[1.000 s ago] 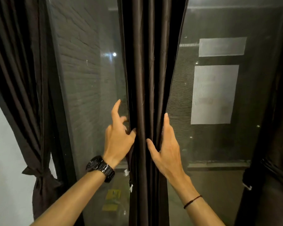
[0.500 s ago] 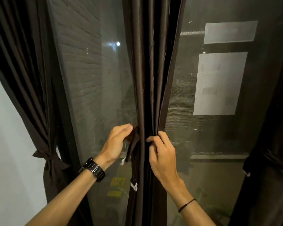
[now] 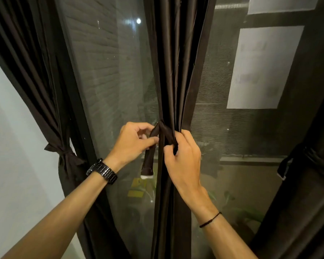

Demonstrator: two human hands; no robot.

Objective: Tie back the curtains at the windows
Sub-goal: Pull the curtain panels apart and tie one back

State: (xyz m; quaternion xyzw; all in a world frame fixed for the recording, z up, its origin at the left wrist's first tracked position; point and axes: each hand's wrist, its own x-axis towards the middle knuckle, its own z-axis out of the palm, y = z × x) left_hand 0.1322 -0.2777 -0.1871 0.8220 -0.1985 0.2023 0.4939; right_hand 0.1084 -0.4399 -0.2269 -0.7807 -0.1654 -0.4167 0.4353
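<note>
A dark brown curtain (image 3: 178, 62) hangs gathered in the middle between two window panes. A matching fabric tie-back strap (image 3: 150, 152) wraps around it at hand height, and its free end with a white tip hangs down on the left. My left hand (image 3: 133, 143), with a black watch on the wrist, pinches that left end of the strap. My right hand (image 3: 183, 156) grips the strap's other end against the front of the curtain, with my fingers curled over the folds.
A left curtain (image 3: 64, 157) hangs tied with a knot beside the white wall (image 3: 13, 146). A right curtain (image 3: 310, 161) is held by a strap with a metal buckle. The window glass (image 3: 110, 81) and its dark frame stand close in front.
Both hands went from flat on the curtain to holding the tie-back strap. The strap now crosses the curtain's front, and the view has tilted down.
</note>
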